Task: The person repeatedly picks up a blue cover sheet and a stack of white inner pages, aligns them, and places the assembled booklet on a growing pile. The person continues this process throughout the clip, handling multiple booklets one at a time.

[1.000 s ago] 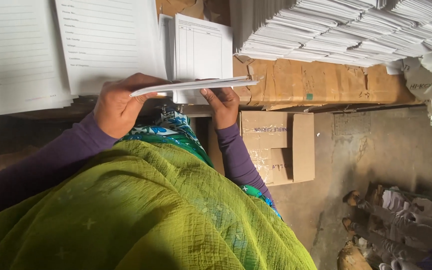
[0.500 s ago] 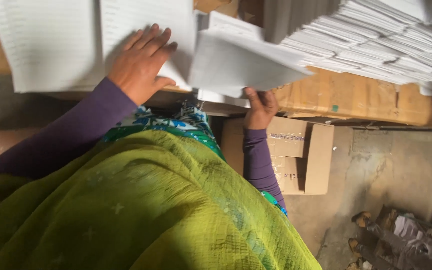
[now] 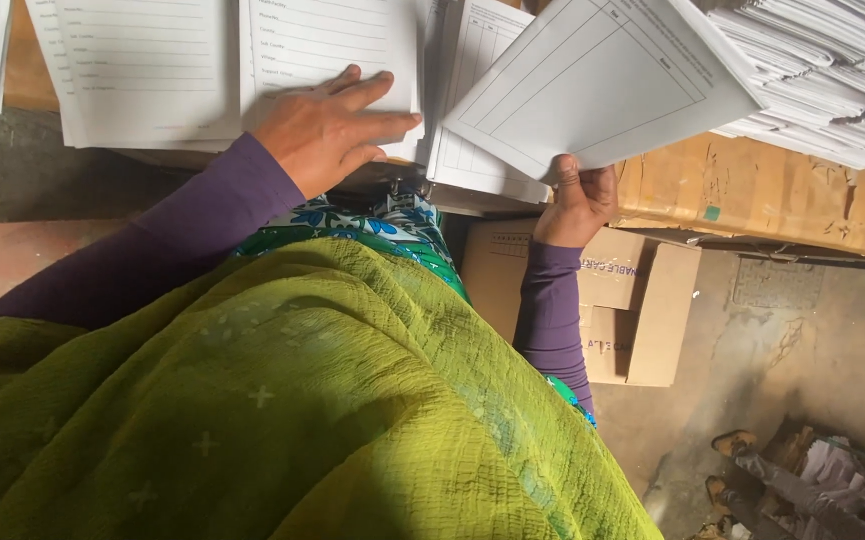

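Close below me, my green shawl (image 3: 283,400) fills the view and hides my lap and elbows. Just past it, my left hand (image 3: 328,125) lies flat, fingers spread, on a stack of lined forms (image 3: 328,45) at the table's edge. My right hand (image 3: 581,200) pinches one corner of a lifted ruled sheet (image 3: 598,80), thumb on top. Held only there, the sheet could sag, crease, or slip down toward the cardboard box (image 3: 633,310). Beyond, the fanned paper pile (image 3: 833,80) is cut off by the frame, possibly overhanging its board. The print is too small to read.
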